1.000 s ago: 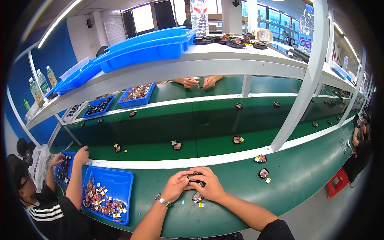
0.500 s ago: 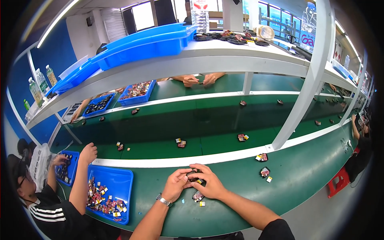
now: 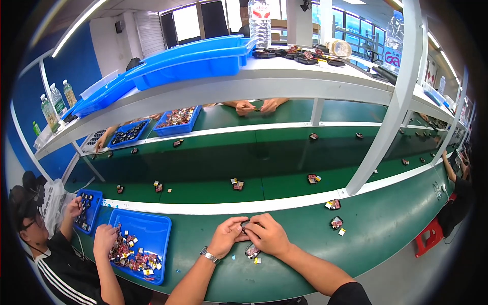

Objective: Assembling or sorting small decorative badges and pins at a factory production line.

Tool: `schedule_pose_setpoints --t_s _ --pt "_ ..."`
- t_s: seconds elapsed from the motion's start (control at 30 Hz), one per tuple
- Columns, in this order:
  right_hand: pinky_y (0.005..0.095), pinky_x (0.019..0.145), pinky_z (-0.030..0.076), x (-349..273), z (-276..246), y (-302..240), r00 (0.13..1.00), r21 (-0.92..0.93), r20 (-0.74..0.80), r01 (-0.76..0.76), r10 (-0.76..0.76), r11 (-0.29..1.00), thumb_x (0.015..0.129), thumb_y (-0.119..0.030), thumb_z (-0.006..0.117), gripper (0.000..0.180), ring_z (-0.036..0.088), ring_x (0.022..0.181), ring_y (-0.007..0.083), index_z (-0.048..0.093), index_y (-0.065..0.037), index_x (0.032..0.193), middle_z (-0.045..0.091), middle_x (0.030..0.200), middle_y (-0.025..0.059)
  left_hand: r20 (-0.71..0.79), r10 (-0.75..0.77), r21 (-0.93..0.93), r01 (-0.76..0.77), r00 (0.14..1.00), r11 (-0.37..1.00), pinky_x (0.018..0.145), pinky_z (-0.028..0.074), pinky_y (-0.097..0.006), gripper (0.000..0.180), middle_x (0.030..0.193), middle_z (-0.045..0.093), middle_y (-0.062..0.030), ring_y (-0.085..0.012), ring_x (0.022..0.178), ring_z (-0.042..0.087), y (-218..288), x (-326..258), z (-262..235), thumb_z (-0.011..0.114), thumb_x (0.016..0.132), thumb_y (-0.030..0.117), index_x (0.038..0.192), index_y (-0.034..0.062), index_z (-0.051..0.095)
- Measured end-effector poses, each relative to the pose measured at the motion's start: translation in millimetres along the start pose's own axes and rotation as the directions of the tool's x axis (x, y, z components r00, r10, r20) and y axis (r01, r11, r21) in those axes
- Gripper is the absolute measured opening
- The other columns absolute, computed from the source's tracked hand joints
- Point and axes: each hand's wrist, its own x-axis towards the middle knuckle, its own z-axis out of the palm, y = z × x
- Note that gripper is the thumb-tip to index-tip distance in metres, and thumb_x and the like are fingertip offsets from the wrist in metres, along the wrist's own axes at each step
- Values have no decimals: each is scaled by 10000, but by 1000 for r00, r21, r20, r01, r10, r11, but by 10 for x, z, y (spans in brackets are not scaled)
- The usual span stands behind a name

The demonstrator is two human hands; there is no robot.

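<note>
Both my hands meet above the green bench, fingers curled around a small black plastic part (image 3: 244, 223). My left hand (image 3: 226, 237), with a metal-banded watch at the wrist, grips it from the left. My right hand (image 3: 268, 235) pinches at it from the other side, and its fingers cover most of the part. Just below my fingers a small electronic assembly (image 3: 251, 250) with a white-and-yellow piece lies on the bench. To the right sit two similar assemblies, one near the rail (image 3: 333, 204) and one closer to me (image 3: 336, 222).
On my left stands a blue bin (image 3: 165, 229) of small red, white and yellow parts, with a co-worker's hand (image 3: 104, 239) at it. Beyond a white rail (image 3: 203, 207), a green conveyor belt (image 3: 213, 168) carries spaced assemblies. A shelf post (image 3: 378, 137) rises at the right.
My right fingers have shifted into a pinch at the part, which shows less now. The co-worker's near hand has lowered to the blue bin. The view has tilted slightly.
</note>
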Motion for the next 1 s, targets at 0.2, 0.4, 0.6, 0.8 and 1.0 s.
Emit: schedule_pose_setpoints --t_s 0.2,0.4,0.6,0.8,1.0 --pt "336 715 529 3 22 -18 1000 -35 10 -3 4 999 713 -25 744 218 608 864 251 679 -50 920 618 955 71 -5 -9 -12 9 1000 1000 940 568 -368 311 1199 619 -132 -215 1078 648 -13 -11 -12 448 1023 55 1318 -41 480" --pt "336 716 526 5 35 -8 1000 -64 -6 19 -20 998 729 -32 747 203 605 858 250 675 -40 918 613 950 68 4 -12 -3 12 1000 1000 947 565 -371 311 1196 620 -135 -214 1081 646 12 0 11 437 1027 52 1320 -42 477" --pt "332 701 523 -20 73 8 999 -95 -32 -1 -2 995 744 -41 751 176 603 841 242 675 -43 903 611 939 66 2 -25 -8 25 1000 1000 950 564 -369 305 1188 623 -129 -202 1070 647 16 -3 15 432 1028 50 1313 -44 483" --pt "325 701 523 -18 62 1 997 -126 -18 69 -72 990 734 -41 749 180 601 822 235 676 -52 899 611 920 60 2 -30 19 30 1000 999 953 561 -365 298 1197 625 -127 -204 1077 645 5 -6 -3 434 1026 47 1307 -34 491" --pt "328 695 519 -20 85 0 996 -164 -33 73 -80 984 738 -32 731 137 596 801 228 671 -53 859 608 891 51 7 -30 8 30 1000 1000 944 564 -359 293 1225 621 -133 -212 1094 641 5 -7 12 440 1023 42 1302 -28 494"
